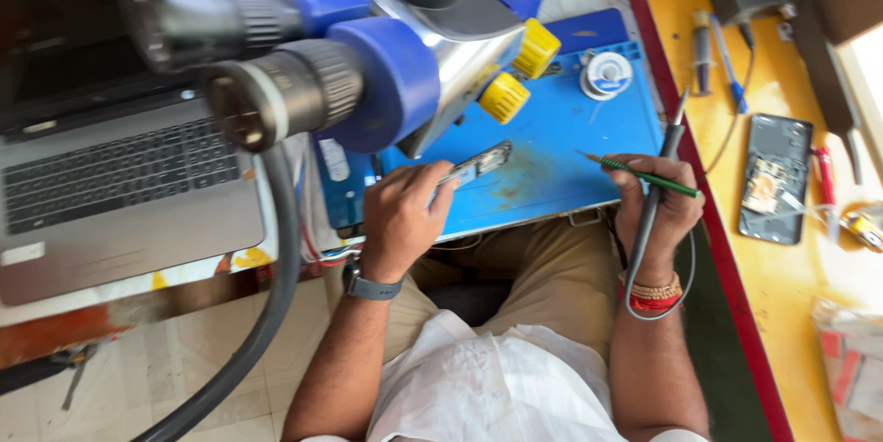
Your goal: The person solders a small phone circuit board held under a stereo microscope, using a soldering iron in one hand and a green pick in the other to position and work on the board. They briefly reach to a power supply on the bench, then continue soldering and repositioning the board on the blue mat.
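My left hand (401, 218) grips a narrow circuit board (480, 164) and holds it tilted over the blue work mat (561, 152). A grey watch sits on that wrist. My right hand (655, 203) is closed around a green-handled brush (641, 174) whose tip points left over the mat, together with a grey soldering iron (662, 175) that stands up from the fist, its cable looping below the wrist. Beaded bracelets and red thread circle the right wrist. A blue stereo microscope (368, 56) with yellow knobs hangs over the mat's left half.
A grey laptop (110, 194) lies open at the left. A solder wire spool (607, 74) rests on the mat's far edge. On the yellow bench at the right lie an opened phone (775, 178), a syringe (702, 51) and hand tools. A thick black hose (276, 267) curves down left.
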### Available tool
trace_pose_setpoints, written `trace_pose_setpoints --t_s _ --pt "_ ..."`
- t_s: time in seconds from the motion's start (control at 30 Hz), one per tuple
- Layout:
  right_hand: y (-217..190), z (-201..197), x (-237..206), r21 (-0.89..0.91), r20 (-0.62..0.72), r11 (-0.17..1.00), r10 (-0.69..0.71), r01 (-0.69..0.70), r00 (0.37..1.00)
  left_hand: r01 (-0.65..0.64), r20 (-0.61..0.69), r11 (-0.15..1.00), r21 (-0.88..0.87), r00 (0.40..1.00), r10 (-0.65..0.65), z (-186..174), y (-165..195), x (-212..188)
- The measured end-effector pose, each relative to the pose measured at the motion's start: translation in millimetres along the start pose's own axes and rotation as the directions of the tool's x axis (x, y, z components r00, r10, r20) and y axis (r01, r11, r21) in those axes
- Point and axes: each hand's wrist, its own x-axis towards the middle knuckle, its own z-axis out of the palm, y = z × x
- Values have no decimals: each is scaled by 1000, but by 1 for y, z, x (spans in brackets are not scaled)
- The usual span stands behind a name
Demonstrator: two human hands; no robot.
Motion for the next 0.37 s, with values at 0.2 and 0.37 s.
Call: trace_pose_setpoints --t_s 0.2,0.37 --pt "15 -11 -19 88 10 995 51 -52 999 3 17 1000 -5 1000 -3 6 -5 -1" --pt "3 -10 -12 -7 110 1000 22 -21 994 -7 34 1000 -6 999 7 5 -5 0"
